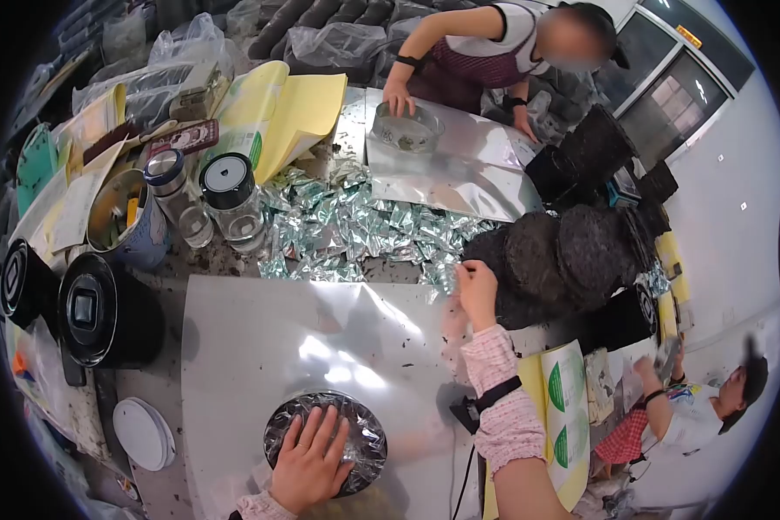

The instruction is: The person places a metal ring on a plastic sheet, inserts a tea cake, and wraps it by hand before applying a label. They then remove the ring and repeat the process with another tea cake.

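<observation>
My left hand (310,461) lies with fingers spread on a round dark disc (370,440) covered in crinkled clear film. That disc rests near the front of a shiny metal sheet (234,347). Farther off, at the sheet's back right edge, my right hand (477,295) pinches a small silvery foil packet (447,276). A spread of similar green-silver foil packets (347,221) lies just beyond. Right beside my right hand is a pile of dark round cakes (529,257), rough on top.
Two lidded glass jars (234,212) and a steel-topped bottle (178,195) stand at the left. Nearer are black canisters (104,312) and white lids (141,433). Across the table a co-worker's hand (399,94) holds a clear ring (407,132). Another person (693,407) works at the right.
</observation>
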Demonstrator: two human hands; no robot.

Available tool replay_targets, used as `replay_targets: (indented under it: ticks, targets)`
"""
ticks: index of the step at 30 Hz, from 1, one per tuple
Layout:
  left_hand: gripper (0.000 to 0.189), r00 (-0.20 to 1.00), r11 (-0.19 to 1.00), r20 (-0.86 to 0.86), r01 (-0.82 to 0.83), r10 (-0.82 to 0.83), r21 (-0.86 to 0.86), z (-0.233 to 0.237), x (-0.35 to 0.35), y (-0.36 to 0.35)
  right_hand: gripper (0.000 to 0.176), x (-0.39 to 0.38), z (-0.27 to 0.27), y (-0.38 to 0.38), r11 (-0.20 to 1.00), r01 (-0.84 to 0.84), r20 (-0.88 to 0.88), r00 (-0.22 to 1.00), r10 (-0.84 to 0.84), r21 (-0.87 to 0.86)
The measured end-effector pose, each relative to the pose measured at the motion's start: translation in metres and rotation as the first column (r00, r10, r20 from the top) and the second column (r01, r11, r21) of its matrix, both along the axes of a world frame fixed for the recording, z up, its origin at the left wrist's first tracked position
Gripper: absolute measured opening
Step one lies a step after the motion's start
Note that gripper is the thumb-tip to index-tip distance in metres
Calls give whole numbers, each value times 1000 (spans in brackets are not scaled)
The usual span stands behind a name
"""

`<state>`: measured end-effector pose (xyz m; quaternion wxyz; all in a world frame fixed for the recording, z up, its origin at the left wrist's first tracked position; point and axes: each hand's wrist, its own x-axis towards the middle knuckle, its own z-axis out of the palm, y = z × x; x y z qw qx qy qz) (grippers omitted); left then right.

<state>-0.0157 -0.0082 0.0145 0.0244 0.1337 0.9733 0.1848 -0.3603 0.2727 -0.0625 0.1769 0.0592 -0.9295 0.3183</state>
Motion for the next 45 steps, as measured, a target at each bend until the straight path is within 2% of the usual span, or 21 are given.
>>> replay_targets:
  ticks: [3,10,14,17,18,21,25,26,27,29,31,33,34,35,36,37,38,39,41,44,45]
  targets:
    - [67,1000,998,8,16,-17,53,-4,1,0,27,4,7,-36,932,81,77,990,-116,352]
    - [67,999,997,-40,22,-19,67,2,4,1,20,9,14,-17,998,-53,-60,997,51,-36]
    - [66,998,998,-59,27,-23,63,3,6,1,23,-5,9,-23,915,-57,-61,998,35,-399]
    - [65,998,998,-50,32,-29,52,3,7,1,32,-31,-9,-43,931,0,0,1000,0,-365]
    - [66,998,998,-49,32,-29,54,2,7,1,45,-31,2,-50,967,-49,-9,999,48,-249]
    - [66,997,999,-73,14,-11,46,-4,3,-2,53,-40,3,-65,959,-103,6,994,105,263]
    - [66,998,1000,-56,8,-6,29,1,4,2,29,-30,-2,-52,941,-135,-75,983,166,310]
    - [67,999,999,-51,-2,4,40,2,3,2,19,-23,7,-44,965,-179,-145,967,209,194]
    - [67,999,999,-38,-12,14,48,5,4,2,18,-18,16,-36,960,-188,-159,962,223,207]
    - [66,1000,998,-17,13,-12,61,6,5,-1,17,-7,20,-23,983,-175,-240,953,182,52]
    - [69,997,999,-67,35,-35,-1,-5,7,-2,16,32,61,-33,975,-178,-152,976,158,-133]
    - [78,998,988,-56,-23,32,153,-17,9,0,14,95,107,-53,945,-231,-54,973,225,-232]
    - [84,993,948,-65,-71,96,310,-26,11,1,14,135,121,-66,926,-279,-2,958,288,-254]
    - [90,984,885,-69,-115,164,452,-30,14,-1,16,179,130,-77,915,-301,227,903,364,-270]
    - [93,975,822,-42,-161,219,547,-25,16,0,17,226,134,-93,874,-380,252,853,458,-302]
    - [97,962,749,-21,-198,272,633,-22,17,0,16,261,109,-105,850,-485,200,830,522,-207]
    - [96,957,789,-144,-116,250,604,-31,19,-6,14,285,72,-115,813,-580,56,814,578,37]
    - [97,971,872,-166,-74,175,484,-21,19,-8,14,303,47,-126,818,-567,178,818,547,92]
    - [99,982,973,-187,43,0,227,3,17,-6,15,310,46,-129,844,-536,81,843,532,30]
    - [99,995,979,-104,23,-2,201,1,18,-3,20,303,62,-122,833,-549,211,809,549,-61]
    - [99,994,982,-110,17,4,188,1,16,-1,20,305,75,-121,843,-536,102,837,538,-54]
